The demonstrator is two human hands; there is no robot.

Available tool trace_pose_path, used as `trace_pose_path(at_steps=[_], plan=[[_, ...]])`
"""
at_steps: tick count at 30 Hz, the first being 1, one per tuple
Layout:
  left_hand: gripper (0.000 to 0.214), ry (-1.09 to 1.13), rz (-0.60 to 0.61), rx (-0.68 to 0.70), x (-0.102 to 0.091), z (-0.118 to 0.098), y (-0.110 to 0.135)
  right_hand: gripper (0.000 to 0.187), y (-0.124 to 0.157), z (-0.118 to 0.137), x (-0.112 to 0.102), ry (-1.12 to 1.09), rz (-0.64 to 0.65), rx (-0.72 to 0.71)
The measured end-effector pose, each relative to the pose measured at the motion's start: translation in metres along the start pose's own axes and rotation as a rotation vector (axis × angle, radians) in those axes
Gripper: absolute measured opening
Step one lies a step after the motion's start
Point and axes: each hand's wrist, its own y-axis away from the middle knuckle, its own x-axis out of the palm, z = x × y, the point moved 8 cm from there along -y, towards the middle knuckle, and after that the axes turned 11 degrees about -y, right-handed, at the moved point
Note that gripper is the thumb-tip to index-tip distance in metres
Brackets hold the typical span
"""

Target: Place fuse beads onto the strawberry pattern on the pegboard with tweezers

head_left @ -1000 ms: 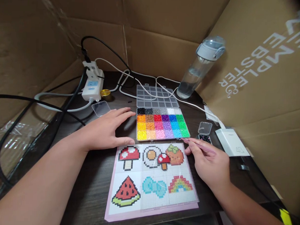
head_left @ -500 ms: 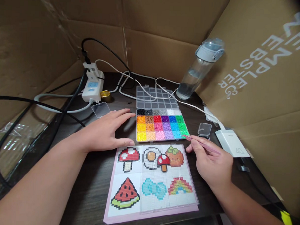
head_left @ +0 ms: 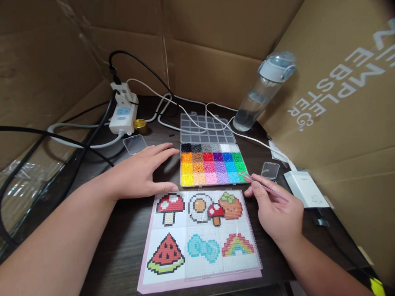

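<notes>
My right hand [head_left: 276,207] pinches pink tweezers [head_left: 269,189], whose tips are over the green beads at the right front of the bead box [head_left: 213,166]. Whether a bead is between the tips is too small to tell. My left hand [head_left: 148,170] lies with fingers spread beside the box, its thumb at the top left edge of the pattern sheet [head_left: 167,280]. A clear pegboard [head_left: 225,272] covers the sheet's right part. A small red-capped mushroom [head_left: 216,213] of beads sits there, between the egg and persimmon pictures.
Behind the box lies its clear lid [head_left: 206,127], crossed by a white cable. A water bottle [head_left: 262,92] stands at the back right, a white charger [head_left: 306,189] at the right. Far left are a power strip [head_left: 124,115], a gold cup [head_left: 140,126] and black cables. Cardboard walls surround the table.
The tweezers' tips have risen slightly within the area of the green beads, and my right hand has shifted a little. My left hand stays in place.
</notes>
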Motion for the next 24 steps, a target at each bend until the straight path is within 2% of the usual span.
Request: trace_pose_path(at_steps=[2, 4, 7, 9, 14, 24], plan=[[0.1, 0.002, 0.001, -0.003, 0.0, 0.0, 0.0, 0.026, 0.001, 0.002, 0.001, -0.041, 0.037, -0.089], [0.1, 0.007, -0.002, -0.006, 0.0, 0.0, 0.0, 0.04, 0.002, 0.007, 0.005, -0.037, 0.128, -0.212], [0.098, 0.031, -0.022, 0.009, -0.001, -0.001, 0.001, 0.056, 0.005, 0.017, 0.015, 0.065, 0.284, -0.387], [0.097, 0.05, -0.034, 0.022, -0.001, 0.0, 0.001, 0.057, 0.007, 0.021, 0.021, 0.16, 0.365, -0.465], [0.097, 0.076, -0.057, 0.025, -0.001, 0.001, 0.003, 0.048, 0.012, 0.018, 0.032, 0.324, 0.473, -0.532], [0.1, 0.055, 0.002, 0.005, 0.001, 0.0, 0.006, 0.065, 0.026, 0.024, 0.034, 0.322, 0.527, -0.653]])
